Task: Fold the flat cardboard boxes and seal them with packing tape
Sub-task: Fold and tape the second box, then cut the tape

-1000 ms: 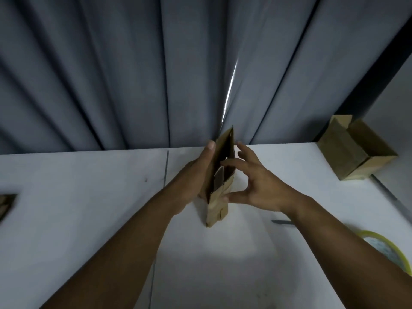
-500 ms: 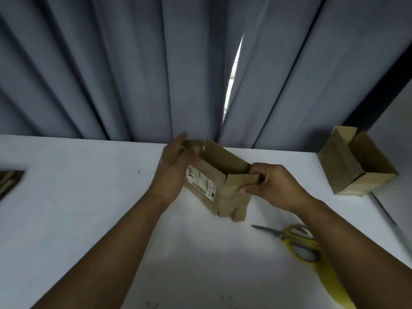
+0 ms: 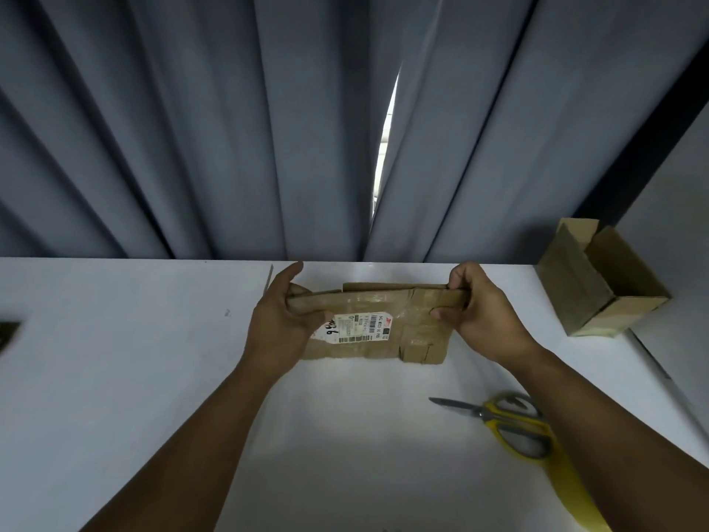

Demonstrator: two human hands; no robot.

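A grey pleated curtain [image 3: 192,128] hangs behind the white counter [image 3: 115,378], parted by a thin bright slit near the middle. At the far right of the counter stands an opened cardboard box [image 3: 598,282], its flaps up, well apart from the hands. Yellow-handled scissors [image 3: 506,420] lie closed on the counter just beside the right forearm, blades pointing left; a yellow strip [image 3: 571,481] runs from under them toward the near edge, partly hidden by the arm. A dark object [image 3: 7,332] is cut off at the left edge.

Nothing lies between the hands and the flat cardboard box [image 3: 418,324], which is held broadside between them near the counter's far edge, with its white shipping label [image 3: 356,327] and old tape facing the camera. The left hand [image 3: 280,320] grips the left end, thumb across the near face. The right hand [image 3: 483,316] pinches the upper right corner, fingers curled over the top edge and thumb pressed on the front. Whether the lower edge touches the counter cannot be told.
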